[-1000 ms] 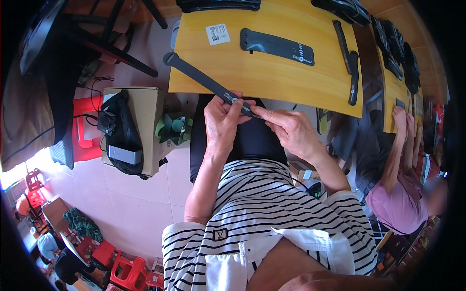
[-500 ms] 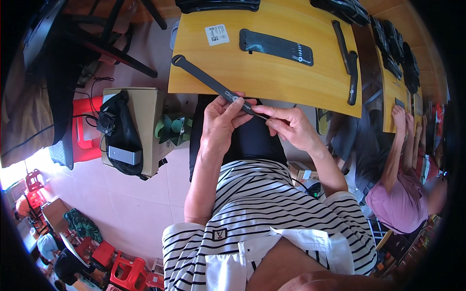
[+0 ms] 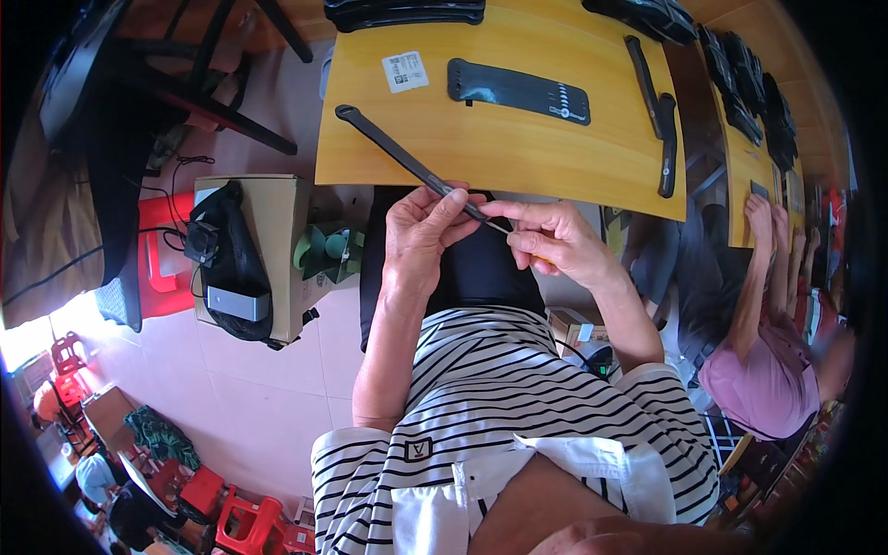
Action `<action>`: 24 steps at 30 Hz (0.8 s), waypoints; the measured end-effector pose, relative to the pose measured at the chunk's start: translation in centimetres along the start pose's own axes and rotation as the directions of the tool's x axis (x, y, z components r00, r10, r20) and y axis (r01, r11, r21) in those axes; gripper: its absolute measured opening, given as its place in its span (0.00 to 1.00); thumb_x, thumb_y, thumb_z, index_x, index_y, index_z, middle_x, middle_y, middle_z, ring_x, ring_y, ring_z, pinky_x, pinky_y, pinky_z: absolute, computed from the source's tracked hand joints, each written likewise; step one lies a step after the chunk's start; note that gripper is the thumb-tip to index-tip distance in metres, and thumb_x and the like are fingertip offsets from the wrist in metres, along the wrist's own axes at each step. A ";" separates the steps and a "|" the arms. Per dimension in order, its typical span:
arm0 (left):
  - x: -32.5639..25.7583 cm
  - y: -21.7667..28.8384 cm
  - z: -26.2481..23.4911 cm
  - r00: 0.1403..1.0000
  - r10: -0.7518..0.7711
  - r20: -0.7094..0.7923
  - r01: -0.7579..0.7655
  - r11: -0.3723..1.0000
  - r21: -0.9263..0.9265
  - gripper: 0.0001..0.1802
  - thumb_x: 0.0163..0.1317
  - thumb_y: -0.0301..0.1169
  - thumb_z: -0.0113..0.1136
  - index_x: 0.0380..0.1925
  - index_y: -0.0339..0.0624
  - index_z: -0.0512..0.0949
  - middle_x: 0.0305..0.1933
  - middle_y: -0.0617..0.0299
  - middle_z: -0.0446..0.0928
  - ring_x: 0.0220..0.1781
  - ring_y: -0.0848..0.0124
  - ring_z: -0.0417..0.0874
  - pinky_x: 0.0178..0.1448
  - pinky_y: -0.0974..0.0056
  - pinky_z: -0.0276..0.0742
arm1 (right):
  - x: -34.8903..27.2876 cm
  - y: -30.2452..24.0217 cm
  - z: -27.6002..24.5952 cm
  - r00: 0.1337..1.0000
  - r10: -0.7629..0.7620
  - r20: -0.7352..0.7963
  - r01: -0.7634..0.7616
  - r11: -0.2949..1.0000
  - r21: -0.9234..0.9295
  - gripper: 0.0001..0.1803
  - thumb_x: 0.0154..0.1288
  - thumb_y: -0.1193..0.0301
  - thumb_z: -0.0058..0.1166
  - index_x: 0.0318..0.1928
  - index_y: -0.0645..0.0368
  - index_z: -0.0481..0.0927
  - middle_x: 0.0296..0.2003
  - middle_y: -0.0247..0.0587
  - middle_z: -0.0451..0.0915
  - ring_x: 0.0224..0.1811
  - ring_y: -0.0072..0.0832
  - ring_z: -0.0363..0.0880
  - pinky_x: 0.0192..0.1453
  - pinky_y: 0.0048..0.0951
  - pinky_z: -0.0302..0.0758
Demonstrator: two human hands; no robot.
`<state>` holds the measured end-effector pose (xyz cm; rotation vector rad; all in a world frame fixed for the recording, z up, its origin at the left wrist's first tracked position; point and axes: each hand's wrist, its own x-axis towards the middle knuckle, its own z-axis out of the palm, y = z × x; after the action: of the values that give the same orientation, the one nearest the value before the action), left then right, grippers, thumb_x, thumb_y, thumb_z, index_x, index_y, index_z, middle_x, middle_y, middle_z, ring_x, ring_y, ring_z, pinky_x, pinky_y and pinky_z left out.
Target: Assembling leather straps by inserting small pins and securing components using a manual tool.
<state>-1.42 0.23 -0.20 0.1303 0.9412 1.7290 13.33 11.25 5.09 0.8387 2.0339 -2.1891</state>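
Note:
My left hand (image 3: pixel 424 227) is closed on a long black strap (image 3: pixel 388 144), thumb on top. The strap slants up over the table edge, its looped far end to the left. At the strap's near end, my right hand (image 3: pixel 560 242) pinches a thin metal-shafted tool (image 3: pixel 498 227), whose tip meets the strap. A bit of yellow shows under the right fingers; the rest of the tool is hidden in the hand. Beyond my hands, a wide dark band (image 3: pixel 518 90) with small holes at its left end lies flat on the yellow table (image 3: pixel 388 185).
Left of the band lies a white printed label (image 3: pixel 405 71). Two narrow black straps (image 3: pixel 668 148) lie at the table's right. Black strap bundles (image 3: pixel 403 11) sit along the far edge. A cardboard box (image 3: pixel 291 250) stands left; a co-worker in pink (image 3: pixel 763 379) works at right.
The strap has turned in my left hand, so its print now shows edge-on. My right hand has shifted slightly, and more of the metal shaft shows between hand and strap.

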 end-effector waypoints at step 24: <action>-0.1 -0.2 0.4 1.000 0.015 -0.017 -0.014 0.998 0.059 0.10 0.58 0.29 0.58 0.35 0.33 0.75 0.32 0.53 0.80 0.33 0.70 0.82 0.37 0.72 0.80 | 0.0 0.0 -0.2 1.000 0.011 0.018 -0.012 1.000 0.018 0.20 0.63 0.77 0.45 0.56 0.55 0.70 0.16 0.30 0.71 0.12 0.09 0.59 0.16 0.11 0.57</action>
<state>-1.04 0.43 0.02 0.1617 1.0066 1.7186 13.46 11.46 5.08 0.8269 1.9993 -2.2038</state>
